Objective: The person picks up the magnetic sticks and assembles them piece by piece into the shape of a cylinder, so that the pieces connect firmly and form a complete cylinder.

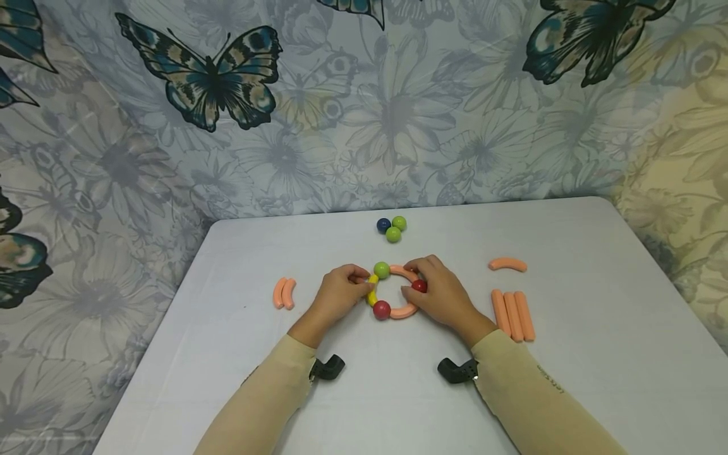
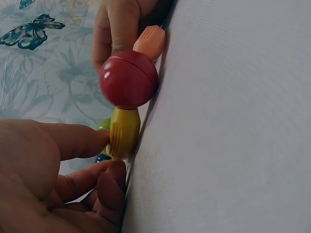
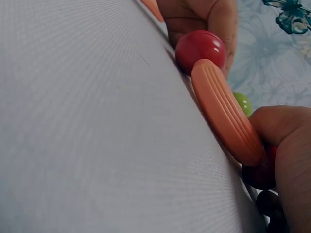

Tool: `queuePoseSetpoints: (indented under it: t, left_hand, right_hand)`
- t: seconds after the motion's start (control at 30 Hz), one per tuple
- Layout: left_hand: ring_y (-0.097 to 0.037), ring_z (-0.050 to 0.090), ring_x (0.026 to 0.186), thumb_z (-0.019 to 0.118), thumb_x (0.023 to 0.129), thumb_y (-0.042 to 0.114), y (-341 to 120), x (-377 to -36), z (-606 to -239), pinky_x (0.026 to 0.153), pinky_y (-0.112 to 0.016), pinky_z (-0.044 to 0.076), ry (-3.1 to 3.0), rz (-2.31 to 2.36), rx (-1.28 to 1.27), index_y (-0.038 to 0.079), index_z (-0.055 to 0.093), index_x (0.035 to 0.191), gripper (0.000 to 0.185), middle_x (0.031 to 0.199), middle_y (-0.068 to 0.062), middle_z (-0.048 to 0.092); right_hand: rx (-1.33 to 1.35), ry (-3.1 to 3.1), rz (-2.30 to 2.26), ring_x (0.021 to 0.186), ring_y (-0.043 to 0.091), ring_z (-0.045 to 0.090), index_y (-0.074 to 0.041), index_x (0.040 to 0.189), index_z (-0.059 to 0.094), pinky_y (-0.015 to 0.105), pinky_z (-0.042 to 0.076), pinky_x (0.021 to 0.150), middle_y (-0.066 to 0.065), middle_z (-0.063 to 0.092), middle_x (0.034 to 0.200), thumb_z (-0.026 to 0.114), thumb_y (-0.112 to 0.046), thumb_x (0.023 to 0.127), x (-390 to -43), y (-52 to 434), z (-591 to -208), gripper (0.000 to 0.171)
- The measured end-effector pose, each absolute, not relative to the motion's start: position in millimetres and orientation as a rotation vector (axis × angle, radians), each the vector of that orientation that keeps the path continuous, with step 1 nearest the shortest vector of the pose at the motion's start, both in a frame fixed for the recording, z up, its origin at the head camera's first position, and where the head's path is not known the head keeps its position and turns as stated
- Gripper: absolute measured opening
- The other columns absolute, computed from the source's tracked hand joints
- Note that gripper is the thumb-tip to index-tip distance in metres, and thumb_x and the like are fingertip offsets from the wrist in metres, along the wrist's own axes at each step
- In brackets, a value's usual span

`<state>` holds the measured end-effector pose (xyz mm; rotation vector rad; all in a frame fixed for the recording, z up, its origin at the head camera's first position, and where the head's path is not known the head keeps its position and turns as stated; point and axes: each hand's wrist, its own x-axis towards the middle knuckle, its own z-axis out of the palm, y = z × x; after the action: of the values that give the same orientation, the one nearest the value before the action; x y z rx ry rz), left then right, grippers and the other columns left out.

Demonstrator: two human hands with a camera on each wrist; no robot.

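Observation:
A ring of curved toy sticks and balls lies on the table. Its left side is a yellow curved stick (image 2: 125, 132), which my left hand (image 1: 344, 291) pinches between thumb and fingers. A green ball (image 1: 382, 270) joins it at the top, a red ball (image 2: 129, 79) at the bottom. Two orange curved sticks (image 3: 226, 111) form the rest, meeting at another red ball (image 1: 419, 285) on the right. Around that joint my right hand (image 1: 440, 291) holds the ring, thumb on the inner side; the hand partly covers the ball in the right wrist view.
One blue ball (image 1: 383, 225) and two green balls (image 1: 393, 234) sit behind the ring. Left of it lie two short orange curved sticks (image 1: 284, 294). On the right are a longer orange curved stick (image 1: 508, 264) and several straight orange sticks (image 1: 513, 315) by the right forearm.

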<state>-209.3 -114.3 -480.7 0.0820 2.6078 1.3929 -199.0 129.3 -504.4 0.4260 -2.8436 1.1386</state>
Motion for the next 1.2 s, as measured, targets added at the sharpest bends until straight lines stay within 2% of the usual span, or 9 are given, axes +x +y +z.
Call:
queuePoseSetpoints:
  t: [0.3,0.47,0.7,1.2]
  left_hand:
    - [-0.019,0.059,0.081,0.083,0.098,0.020,-123,-211,-479,0.070,-0.032,0.050,2.660,1.306,0.079,0.010,0.075,0.121,0.027,0.094,-0.002,0.065]
    - [-0.018,0.058,0.077,0.082,0.099,0.021,-130,-213,-477,0.069,-0.033,0.047,2.643,1.283,0.081,0.012,0.074,0.124,0.028,0.093,-0.003,0.065]
    - [-0.018,0.058,0.077,0.078,0.102,0.026,-131,-214,-479,0.069,-0.033,0.047,2.711,1.253,0.079,0.012,0.076,0.113,0.018,0.088,-0.003,0.063]
    - [-0.018,0.061,0.081,0.076,0.104,0.028,-125,-211,-477,0.073,-0.034,0.049,2.750,1.226,0.045,0.010,0.078,0.103,0.018,0.087,0.000,0.069]
  right_hand:
    - [0.466,-2.794,1.192,0.091,0.022,0.055,-0.011,0.134,0.069,0.041,0.047,0.076,0.004,0.059,0.112,0.083,-0.031,0.098,-200,131,-508,0.043]
    - [0.509,-2.754,1.237,0.089,0.020,0.053,-0.011,0.135,0.069,0.039,0.046,0.074,0.003,0.061,0.115,0.083,-0.029,0.099,-199,134,-510,0.043]
    - [0.551,-2.719,1.263,0.085,0.018,0.052,-0.011,0.133,0.070,0.038,0.046,0.073,0.003,0.062,0.114,0.082,-0.025,0.100,-200,136,-509,0.038]
    - [0.564,-2.744,1.187,0.085,0.018,0.053,-0.012,0.134,0.073,0.039,0.047,0.073,0.003,0.063,0.112,0.085,-0.026,0.097,-201,133,-511,0.041]
